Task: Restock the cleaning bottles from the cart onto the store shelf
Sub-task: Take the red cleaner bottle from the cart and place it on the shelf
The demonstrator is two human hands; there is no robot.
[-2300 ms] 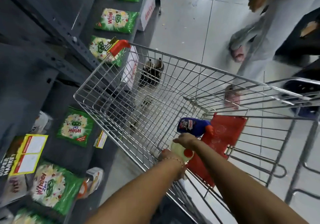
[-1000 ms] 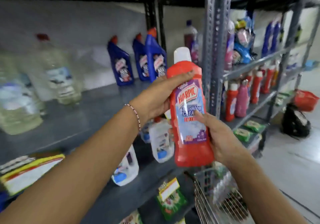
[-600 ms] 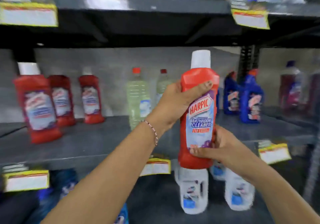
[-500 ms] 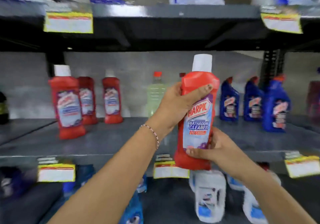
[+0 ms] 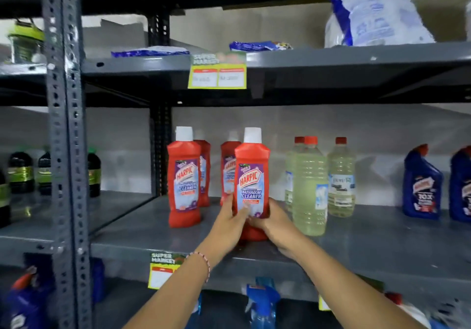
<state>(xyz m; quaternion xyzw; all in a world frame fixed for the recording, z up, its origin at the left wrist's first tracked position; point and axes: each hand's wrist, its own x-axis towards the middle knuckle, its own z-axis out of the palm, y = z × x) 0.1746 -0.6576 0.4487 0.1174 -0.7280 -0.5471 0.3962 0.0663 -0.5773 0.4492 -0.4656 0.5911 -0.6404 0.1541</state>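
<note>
The left hand (image 5: 230, 220) and right hand (image 5: 274, 223) are curled around the lower body of a red plastic Harpic bathroom-cleaner bottle with a white cap (image 5: 252, 176), thumb across its label. It is held upright, its base at or just above the grey metal shelf (image 5: 369, 247), beside matching red bottles (image 5: 184, 176) and pale liquid bottles (image 5: 308, 186). Judged full, it should feel weighty, rigid and smooth; the low waist is the surest hold.

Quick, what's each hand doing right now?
Left hand: closed on the red Harpic bottle.
Right hand: closed on the same bottle, lower down.
</note>
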